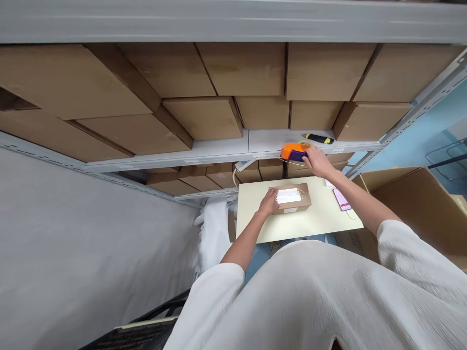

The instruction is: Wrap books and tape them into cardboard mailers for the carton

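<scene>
A small cardboard box (305, 198) with a white label (288, 195) on top lies on a pale yellow board (270, 234). My left hand (269, 201) grips the left end of this box, fingers over its top edge by the label. Farther out, at the front edge of the shelf, my right hand (317, 161) is closed on the right end of an orange and purple tape dispenser (292, 151). Its fingertips are partly hidden. Just behind the dispenser, a black and yellow utility knife (319, 138) lies on the shelf.
Closed cartons (241, 68) fill the grey metal shelf (219, 147) ahead, with more below. A phone (342, 199) lies on the board's right side. A large open carton (419, 209) stands at right. White wrapping material (215, 223) hangs left of the board.
</scene>
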A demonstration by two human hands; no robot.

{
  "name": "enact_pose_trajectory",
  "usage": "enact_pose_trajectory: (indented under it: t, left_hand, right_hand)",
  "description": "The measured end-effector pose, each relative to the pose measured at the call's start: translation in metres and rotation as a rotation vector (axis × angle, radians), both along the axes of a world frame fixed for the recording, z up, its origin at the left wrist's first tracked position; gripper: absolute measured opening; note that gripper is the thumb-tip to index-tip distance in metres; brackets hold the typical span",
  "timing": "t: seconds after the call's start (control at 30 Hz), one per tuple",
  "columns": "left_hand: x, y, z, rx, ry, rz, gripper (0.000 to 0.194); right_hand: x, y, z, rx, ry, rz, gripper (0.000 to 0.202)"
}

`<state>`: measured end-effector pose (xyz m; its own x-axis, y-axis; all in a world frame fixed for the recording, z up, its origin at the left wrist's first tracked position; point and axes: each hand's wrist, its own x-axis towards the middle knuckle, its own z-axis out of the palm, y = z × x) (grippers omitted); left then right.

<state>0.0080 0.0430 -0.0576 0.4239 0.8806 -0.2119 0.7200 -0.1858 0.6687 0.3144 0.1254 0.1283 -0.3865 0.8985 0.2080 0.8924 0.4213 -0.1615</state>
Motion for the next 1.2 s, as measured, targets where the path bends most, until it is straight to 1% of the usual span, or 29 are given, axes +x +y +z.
enact_pose_trajectory:
  t: [0.07,0.17,0.3,0.4,0.5,0.6,0.7,0.8,0.87,0.93,1.0,1.07,1.13,1.2]
  left_hand:
    - [0.001,-0.001,-0.002,0.002,-0.009,0.006,0.092]
    - [0.002,-0.002,-0.005,0.004,-0.022,0.016,0.093]
    - [0.001,-0.004,-0.007,0.026,-0.012,-0.004,0.091]
    - [0.0,-0.005,-0.008,0.039,-0.01,-0.018,0.087]
    - [-0.001,-0.006,-0.008,0.034,-0.012,-0.023,0.085]
    - [-0.001,-0.006,-0.008,0.032,-0.01,-0.034,0.083]
    - [-0.002,-0.008,-0.008,0.034,-0.005,-0.045,0.082]
    - [-0.005,-0.01,-0.007,0.022,0.0,-0.059,0.08]
    - [-0.006,-0.012,-0.006,0.018,0.003,-0.069,0.079]
    - [-0.006,-0.014,-0.005,0.019,0.01,-0.071,0.079]
    - [-0.002,-0.015,-0.003,0.023,0.016,-0.059,0.082]
    - [0.006,-0.015,0.001,0.031,0.013,-0.051,0.085]
    - [0.019,-0.015,0.006,0.048,0.006,-0.047,0.085]
    - [0.036,-0.014,0.012,0.06,-0.001,-0.062,0.081]
  right_hand:
    - [-0.015,0.022,0.002,0.014,-0.022,0.022,0.059]
    - [-0.031,0.05,-0.001,0.048,-0.019,0.042,0.06]
    - [-0.045,0.076,-0.005,0.064,-0.021,0.016,0.062]
    - [-0.051,0.086,-0.009,0.041,-0.076,-0.018,0.063]
    - [-0.052,0.092,-0.015,0.042,-0.083,-0.037,0.063]
    - [-0.052,0.097,-0.019,0.082,-0.06,-0.047,0.063]
    - [-0.052,0.094,-0.018,0.13,-0.044,-0.064,0.064]
    - [-0.05,0.078,-0.014,0.174,-0.018,-0.114,0.065]
    - [-0.044,0.057,-0.012,0.197,-0.001,-0.153,0.066]
    - [-0.031,0.029,-0.015,0.191,0.009,-0.195,0.065]
    - [-0.012,-0.003,-0.022,0.144,0.008,-0.249,0.062]
    - [0.012,-0.036,-0.033,0.059,-0.011,-0.317,0.058]
    - [0.039,-0.065,-0.044,-0.05,-0.038,-0.399,0.056]
    - [0.067,-0.087,-0.058,-0.156,-0.059,-0.476,0.054]
